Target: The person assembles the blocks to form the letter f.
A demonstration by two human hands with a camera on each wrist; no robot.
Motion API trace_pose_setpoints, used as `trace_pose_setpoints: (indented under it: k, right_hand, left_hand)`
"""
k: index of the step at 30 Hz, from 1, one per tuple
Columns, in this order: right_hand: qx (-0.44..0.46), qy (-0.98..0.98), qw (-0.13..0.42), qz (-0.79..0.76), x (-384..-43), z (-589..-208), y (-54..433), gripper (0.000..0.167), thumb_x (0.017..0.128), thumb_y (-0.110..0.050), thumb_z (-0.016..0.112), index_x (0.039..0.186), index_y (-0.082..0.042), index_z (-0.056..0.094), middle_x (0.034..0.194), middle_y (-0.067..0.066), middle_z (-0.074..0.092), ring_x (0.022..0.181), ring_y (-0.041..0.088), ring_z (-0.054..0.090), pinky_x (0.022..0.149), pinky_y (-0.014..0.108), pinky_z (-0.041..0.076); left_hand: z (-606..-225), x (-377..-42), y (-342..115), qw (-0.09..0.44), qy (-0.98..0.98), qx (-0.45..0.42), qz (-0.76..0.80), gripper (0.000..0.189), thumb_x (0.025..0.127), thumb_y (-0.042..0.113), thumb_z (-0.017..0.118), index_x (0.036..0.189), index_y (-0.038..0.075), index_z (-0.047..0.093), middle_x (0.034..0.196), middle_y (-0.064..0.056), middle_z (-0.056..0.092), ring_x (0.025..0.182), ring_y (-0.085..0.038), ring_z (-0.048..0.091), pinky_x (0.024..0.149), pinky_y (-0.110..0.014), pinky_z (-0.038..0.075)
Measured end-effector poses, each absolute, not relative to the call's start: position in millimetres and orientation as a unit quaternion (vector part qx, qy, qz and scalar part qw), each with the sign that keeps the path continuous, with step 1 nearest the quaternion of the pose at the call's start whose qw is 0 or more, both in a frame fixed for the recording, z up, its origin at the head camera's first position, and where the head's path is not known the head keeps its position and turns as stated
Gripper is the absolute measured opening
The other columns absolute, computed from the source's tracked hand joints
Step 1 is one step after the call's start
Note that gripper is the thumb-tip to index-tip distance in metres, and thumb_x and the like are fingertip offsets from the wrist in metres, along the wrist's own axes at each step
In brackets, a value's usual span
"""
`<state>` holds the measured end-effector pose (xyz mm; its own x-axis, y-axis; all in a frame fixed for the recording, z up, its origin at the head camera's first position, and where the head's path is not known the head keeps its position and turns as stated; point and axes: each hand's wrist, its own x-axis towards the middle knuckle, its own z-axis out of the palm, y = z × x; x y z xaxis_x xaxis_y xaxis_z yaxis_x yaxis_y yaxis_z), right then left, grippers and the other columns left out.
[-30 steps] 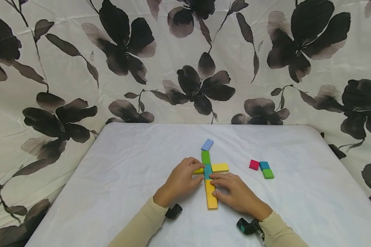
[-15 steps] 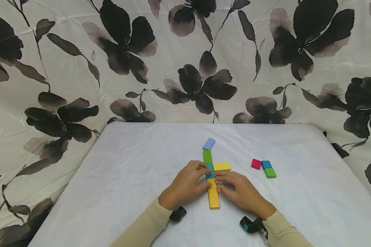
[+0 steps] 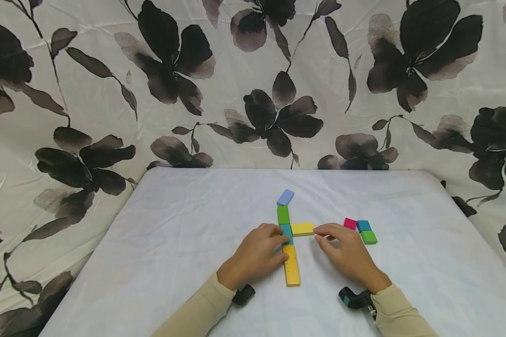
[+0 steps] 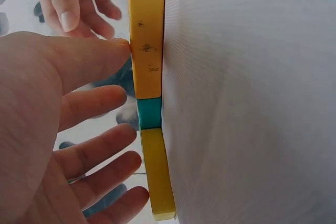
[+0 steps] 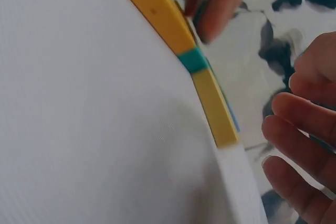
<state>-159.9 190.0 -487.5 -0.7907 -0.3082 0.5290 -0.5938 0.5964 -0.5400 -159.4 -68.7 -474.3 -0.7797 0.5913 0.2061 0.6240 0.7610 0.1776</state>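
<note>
Flat coloured blocks lie end to end as a cross on the white cloth. A long orange-yellow block [image 3: 292, 271] forms the stem, below a teal block [image 3: 286, 229]. My left hand [image 3: 253, 252] lies over the left yellow block [image 4: 158, 174], hiding most of it in the head view. Its thumb touches the orange-yellow block, and its fingers are loosely extended. My right hand [image 3: 349, 252] has its fingertips at the outer end of the right yellow block [image 3: 302, 229]; contact is unclear. In the right wrist view its fingers are spread and relaxed. A green block [image 3: 283, 215] continues upward.
A light blue block [image 3: 285, 197] sits tilted at the top of the green one. Right of the cross, a red block [image 3: 350, 223], a blue block [image 3: 363, 225] and a second green block [image 3: 368, 238] lie together. Floral fabric [image 3: 236, 70] hangs behind the table.
My right hand has moved right, from beside the teal and orange-yellow blocks to the outer end of the right yellow block. My left hand has shifted slightly right and down since the first frame.
</note>
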Motion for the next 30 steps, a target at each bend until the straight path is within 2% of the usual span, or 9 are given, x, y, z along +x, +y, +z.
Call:
trace_pose_setpoints:
  k: [4, 8, 12, 17, 21, 26, 30]
  right_hand:
    - [0.251, -0.864, 0.240, 0.363, -165, -489, 207, 0.018, 0.086, -0.002, 0.075, 0.104, -0.006, 0.076, 0.101, -0.003, 0.072, 0.084, 0.009, 0.066, 0.072, 0.030, 0.057]
    - [0.218, -0.868, 0.270, 0.355, -169, -489, 223, 0.016, 0.086, -0.001, 0.074, 0.102, -0.006, 0.076, 0.100, -0.002, 0.073, 0.081, 0.009, 0.065, 0.072, 0.022, 0.053]
    - [0.168, -0.882, 0.279, 0.341, -171, -487, 240, 0.015, 0.088, -0.003, 0.074, 0.102, -0.008, 0.076, 0.101, -0.002, 0.072, 0.086, 0.010, 0.063, 0.076, 0.014, 0.046]
    - [0.121, -0.896, 0.271, 0.332, -169, -485, 260, 0.019, 0.089, -0.004, 0.072, 0.108, -0.005, 0.075, 0.106, 0.003, 0.071, 0.094, 0.018, 0.063, 0.082, 0.011, 0.042]
    - [0.077, -0.913, 0.240, 0.321, -164, -486, 269, 0.021, 0.093, -0.010, 0.070, 0.113, -0.006, 0.073, 0.113, 0.008, 0.068, 0.101, 0.024, 0.062, 0.083, 0.021, 0.047]
    - [0.041, -0.930, 0.186, 0.314, -158, -486, 274, 0.026, 0.096, -0.017, 0.067, 0.118, -0.005, 0.070, 0.119, 0.014, 0.063, 0.105, 0.031, 0.061, 0.086, 0.047, 0.053]
    - [0.021, -0.938, 0.155, 0.311, -152, -487, 276, 0.031, 0.094, -0.020, 0.069, 0.120, -0.003, 0.069, 0.119, 0.018, 0.060, 0.102, 0.035, 0.061, 0.085, 0.055, 0.053]
  left_hand:
    - [-474, -157, -71, 0.070, -0.933, -0.333, -0.115, 0.037, 0.094, 0.040, 0.070, 0.125, 0.019, 0.072, 0.126, -0.002, 0.060, 0.114, -0.018, 0.055, 0.098, -0.033, 0.047]
    - [-474, -156, -73, 0.069, -0.933, -0.333, -0.113, 0.037, 0.094, 0.041, 0.069, 0.124, 0.019, 0.073, 0.126, -0.003, 0.060, 0.115, -0.018, 0.054, 0.098, -0.034, 0.046]
    - [-474, -156, -73, 0.066, -0.934, -0.332, -0.114, 0.040, 0.094, 0.044, 0.068, 0.124, 0.019, 0.073, 0.128, -0.003, 0.058, 0.117, -0.018, 0.053, 0.099, -0.034, 0.046]
    - [-475, -157, -74, 0.069, -0.931, -0.338, -0.119, 0.041, 0.094, 0.046, 0.068, 0.125, 0.019, 0.072, 0.129, -0.003, 0.058, 0.118, -0.018, 0.053, 0.100, -0.034, 0.046]
    - [-476, -158, -74, 0.068, -0.931, -0.338, -0.123, 0.041, 0.094, 0.047, 0.067, 0.125, 0.020, 0.072, 0.130, -0.003, 0.057, 0.119, -0.018, 0.052, 0.100, -0.035, 0.045]
    - [-477, -157, -73, 0.066, -0.933, -0.332, -0.123, 0.040, 0.094, 0.048, 0.067, 0.123, 0.021, 0.073, 0.130, -0.002, 0.057, 0.118, -0.017, 0.052, 0.099, -0.036, 0.045]
    - [-477, -157, -75, 0.062, -0.935, -0.329, -0.121, 0.041, 0.095, 0.049, 0.066, 0.124, 0.022, 0.073, 0.131, -0.001, 0.057, 0.119, -0.017, 0.051, 0.100, -0.036, 0.045]
